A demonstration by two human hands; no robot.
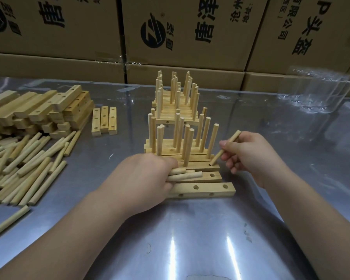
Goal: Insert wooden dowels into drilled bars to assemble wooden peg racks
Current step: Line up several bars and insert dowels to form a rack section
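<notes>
- Right hand (249, 156) pinches a pale round wooden dowel (226, 147), tilted, its lower tip at the end hole of the half-filled drilled wooden bar (200, 166), likely about to seat it
- Left hand (146, 178) grips a bundle of spare dowels (185, 175), kept close for quick feeding
- Empty drilled bars (202, 189) wait nearest on the shiny metal counter (190, 229)

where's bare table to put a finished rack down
Bare table lies nearest you, in front of the nearest drilled bar. More lies right of the racks, before the clear containers. The left is crowded with loose dowels and stacked bars.
</notes>
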